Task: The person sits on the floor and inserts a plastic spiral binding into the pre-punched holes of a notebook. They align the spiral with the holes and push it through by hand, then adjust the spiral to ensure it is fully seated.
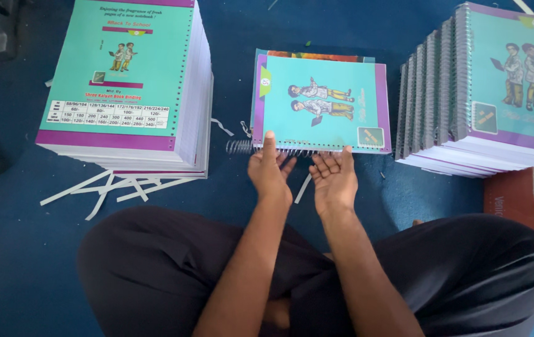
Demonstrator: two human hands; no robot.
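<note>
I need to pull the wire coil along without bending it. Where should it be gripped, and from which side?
Likely best at the free end of the coil, which sticks out left of the notebook. Come from the left with the left hand: the rest runs along the notebook's near edge, partly behind both hands.

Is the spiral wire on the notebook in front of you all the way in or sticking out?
Sticking out. The spiral wire projects past the left corner of the teal notebook; left hand and right hand are at that edge.

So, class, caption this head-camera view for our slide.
Both hands, left and right, work a wire spiral into a teal notebook.
</note>
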